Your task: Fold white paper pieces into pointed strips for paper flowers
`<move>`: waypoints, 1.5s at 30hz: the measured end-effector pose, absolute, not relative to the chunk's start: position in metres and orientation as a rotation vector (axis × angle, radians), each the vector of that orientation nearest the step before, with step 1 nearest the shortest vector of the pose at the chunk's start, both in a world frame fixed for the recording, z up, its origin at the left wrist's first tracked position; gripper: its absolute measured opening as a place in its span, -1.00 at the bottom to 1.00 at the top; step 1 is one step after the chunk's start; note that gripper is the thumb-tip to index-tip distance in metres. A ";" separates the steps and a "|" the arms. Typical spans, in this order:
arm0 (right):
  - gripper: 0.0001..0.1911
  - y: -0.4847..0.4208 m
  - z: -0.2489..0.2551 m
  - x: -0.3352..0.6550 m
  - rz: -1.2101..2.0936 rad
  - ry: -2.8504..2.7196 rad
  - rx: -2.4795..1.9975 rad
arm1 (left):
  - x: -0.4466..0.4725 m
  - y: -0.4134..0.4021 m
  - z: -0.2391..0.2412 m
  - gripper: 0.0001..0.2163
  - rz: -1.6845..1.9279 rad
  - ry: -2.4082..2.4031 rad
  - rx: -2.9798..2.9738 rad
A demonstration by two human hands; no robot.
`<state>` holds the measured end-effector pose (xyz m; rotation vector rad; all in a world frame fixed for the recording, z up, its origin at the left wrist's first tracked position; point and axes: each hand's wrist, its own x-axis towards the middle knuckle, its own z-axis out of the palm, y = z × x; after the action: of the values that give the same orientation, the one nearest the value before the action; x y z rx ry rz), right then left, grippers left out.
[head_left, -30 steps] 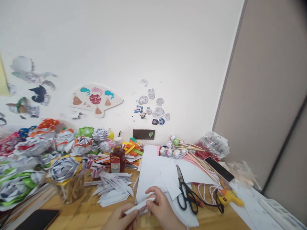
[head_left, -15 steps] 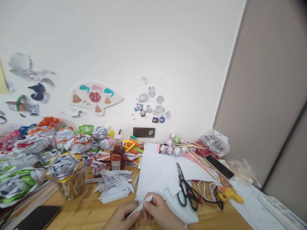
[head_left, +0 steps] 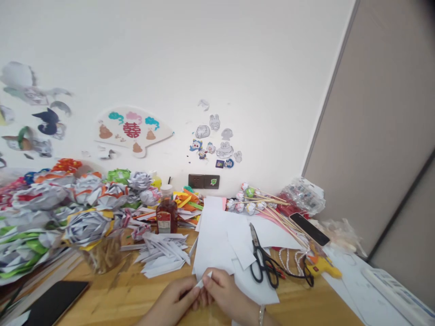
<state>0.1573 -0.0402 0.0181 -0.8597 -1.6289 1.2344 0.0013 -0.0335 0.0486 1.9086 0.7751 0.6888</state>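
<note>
Both my hands meet at the bottom middle of the head view, over the wooden table. My left hand and my right hand pinch a small folded strip of white paper between fingertips; only its tip shows above my fingers. Just behind my hands lies a stack of white paper sheets. A pile of folded white paper pieces lies to the left of the sheets.
Black scissors lie right of my hands, with a yellow glue gun, a dark phone and skewers with paper buds beyond. A brown bottle and paper flowers stand at left. Another phone lies bottom left.
The paper strip has been drawn into my fingers, so less of it shows. My hands have closed together. The camera has tilted slightly down.
</note>
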 end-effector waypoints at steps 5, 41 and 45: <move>-0.54 -0.039 0.014 0.158 1.230 -1.625 -0.853 | 0.000 -0.033 0.046 -0.64 0.693 0.764 1.922; -0.49 -0.042 0.026 0.160 0.946 -1.731 -0.931 | -0.002 -0.028 0.042 -0.57 0.697 0.806 1.852; -0.56 -0.041 0.025 0.161 0.906 -1.702 -0.917 | -0.004 -0.026 0.036 -0.56 0.672 0.822 1.823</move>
<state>0.1614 -0.0411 0.0251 -0.9169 -1.7018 0.9059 -0.0035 -0.0262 0.0360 1.8226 0.8223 0.6724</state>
